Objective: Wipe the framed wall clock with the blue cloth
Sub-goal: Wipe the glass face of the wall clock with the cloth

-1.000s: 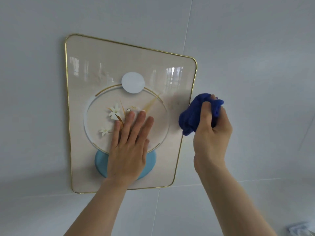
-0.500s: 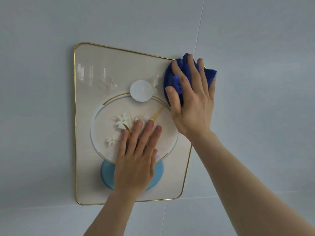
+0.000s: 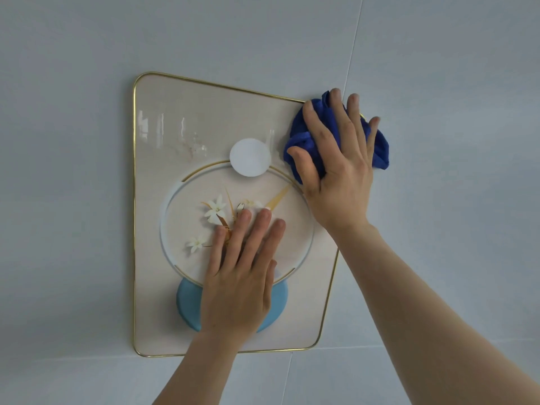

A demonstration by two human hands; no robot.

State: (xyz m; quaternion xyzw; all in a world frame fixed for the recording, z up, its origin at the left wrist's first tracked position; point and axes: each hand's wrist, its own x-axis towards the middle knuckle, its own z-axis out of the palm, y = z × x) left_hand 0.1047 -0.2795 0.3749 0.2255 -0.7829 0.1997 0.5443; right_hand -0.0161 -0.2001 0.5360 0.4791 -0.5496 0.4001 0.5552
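Observation:
The framed wall clock (image 3: 181, 135) hangs on the wall: a cream panel with a thin gold frame, a round dial with white flowers, a gold hand, a white disc above and a light blue disc below. My left hand (image 3: 242, 276) lies flat on the lower part of the dial, fingers spread, holding nothing. My right hand (image 3: 336, 159) presses the bunched blue cloth (image 3: 304, 135) against the clock's top right corner. The cloth sticks out past the frame on the right and hides that corner.
The wall (image 3: 453, 83) around the clock is pale grey tile with thin joints, one running vertically above the right corner and one horizontally just below the frame.
A second ago my right hand held the cloth off the wall beside the clock's right edge. It rose and pressed the cloth on the top right corner, then slid slightly right. My left hand stayed.

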